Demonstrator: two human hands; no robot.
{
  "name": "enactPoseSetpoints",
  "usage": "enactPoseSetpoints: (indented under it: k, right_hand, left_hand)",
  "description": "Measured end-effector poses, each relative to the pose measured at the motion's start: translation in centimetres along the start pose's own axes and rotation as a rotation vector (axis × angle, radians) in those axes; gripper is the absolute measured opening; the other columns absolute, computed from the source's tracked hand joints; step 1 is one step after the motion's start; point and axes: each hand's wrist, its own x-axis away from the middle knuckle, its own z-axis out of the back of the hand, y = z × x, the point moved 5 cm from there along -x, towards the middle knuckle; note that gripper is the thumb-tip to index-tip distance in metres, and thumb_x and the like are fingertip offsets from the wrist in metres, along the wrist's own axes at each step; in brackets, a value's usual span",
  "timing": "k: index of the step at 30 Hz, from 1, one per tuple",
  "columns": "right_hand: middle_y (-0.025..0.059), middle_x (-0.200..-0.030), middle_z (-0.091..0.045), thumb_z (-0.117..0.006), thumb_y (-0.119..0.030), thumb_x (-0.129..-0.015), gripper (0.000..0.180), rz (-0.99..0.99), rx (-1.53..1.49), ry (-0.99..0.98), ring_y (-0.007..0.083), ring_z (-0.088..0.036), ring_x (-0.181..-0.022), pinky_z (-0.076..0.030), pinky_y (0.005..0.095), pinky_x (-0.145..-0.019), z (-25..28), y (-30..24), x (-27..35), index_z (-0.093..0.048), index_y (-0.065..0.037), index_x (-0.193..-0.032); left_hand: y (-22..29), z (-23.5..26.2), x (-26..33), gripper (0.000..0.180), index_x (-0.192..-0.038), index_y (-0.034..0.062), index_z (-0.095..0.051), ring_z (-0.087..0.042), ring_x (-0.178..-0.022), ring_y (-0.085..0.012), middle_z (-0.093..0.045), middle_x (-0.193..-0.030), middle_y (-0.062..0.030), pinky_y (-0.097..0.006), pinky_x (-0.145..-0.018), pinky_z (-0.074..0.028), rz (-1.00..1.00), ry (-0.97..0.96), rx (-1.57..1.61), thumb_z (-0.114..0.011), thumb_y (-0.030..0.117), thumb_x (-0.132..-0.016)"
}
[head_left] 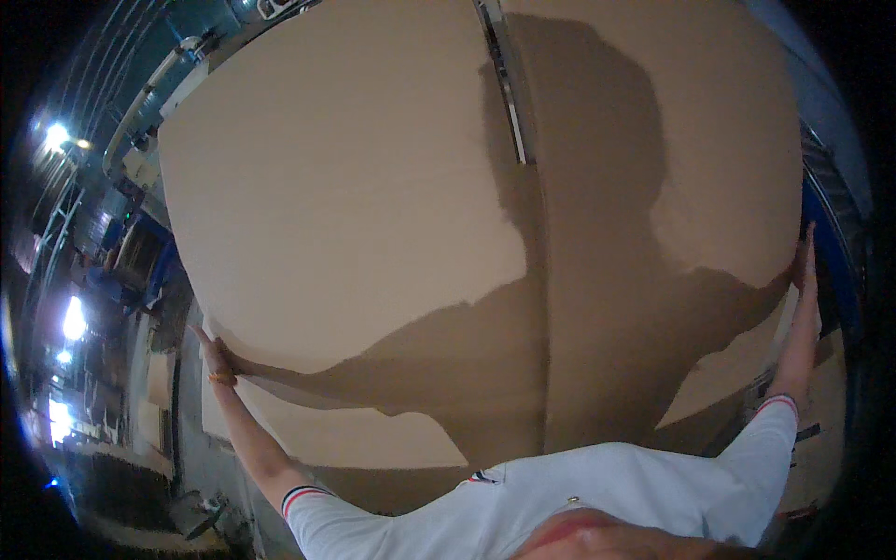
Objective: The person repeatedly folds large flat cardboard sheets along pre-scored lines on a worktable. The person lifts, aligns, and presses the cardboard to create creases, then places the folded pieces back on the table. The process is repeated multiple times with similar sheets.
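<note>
Now reaching wide on both sides, resting the left hand [215, 355], open and stretched out, at the left edge of a big brown cardboard sheet [364, 215], and setting the right hand [807, 259], likewise open and straight, along its right edge. Spanning the sheet between both hands, just in front of a white shirt [607, 476], and casting a dark shadow [597, 140] across its crease [545, 327] and beside the narrow slot [509, 98] at its far end.
</note>
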Motion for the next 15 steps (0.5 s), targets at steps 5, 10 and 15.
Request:
enactPoseSetpoints:
  k: [5,10,15]
  right_hand:
    - [0.0105,-0.151,-0.031,-0.026,-0.072,-0.089,0.090,0.384,0.407,0.208,0.0255,-0.030,-0.137,-0.022,0.0394,-0.112,4.7,-3.2,-2.0,-0.029,-0.002,-0.146]
    - [0.0159,-0.144,-0.041,-0.025,-0.083,-0.079,0.103,0.295,0.722,0.551,0.0291,-0.037,-0.134,-0.026,0.0386,-0.110,6.5,-2.1,-3.7,-0.041,-0.001,-0.139]
    - [0.0236,-0.125,-0.058,-0.024,-0.086,-0.076,0.108,0.194,0.972,0.838,0.0347,-0.050,-0.122,-0.035,0.0402,-0.103,2.4,-3.0,0.0,-0.060,0.006,-0.119]
  left_hand:
    - [4.9,-9.4,8.1,0.100,-0.145,0.0051,-0.031,-0.037,-0.132,-0.0309,-0.040,-0.144,-0.0135,-0.042,-0.107,-0.029,-0.228,-0.144,0.049,-0.030,0.082,-0.081]
    - [3.7,-10.1,5.9,0.095,-0.146,0.0041,-0.031,-0.037,-0.132,-0.0294,-0.039,-0.145,-0.0134,-0.043,-0.108,-0.028,-0.328,-0.070,0.056,-0.035,0.077,-0.084]
    - [2.7,-5.9,4.5,0.090,-0.141,0.0006,-0.038,-0.045,-0.125,-0.0266,-0.044,-0.140,-0.0125,-0.039,-0.103,-0.037,-0.456,0.121,-0.029,-0.044,0.071,-0.085]
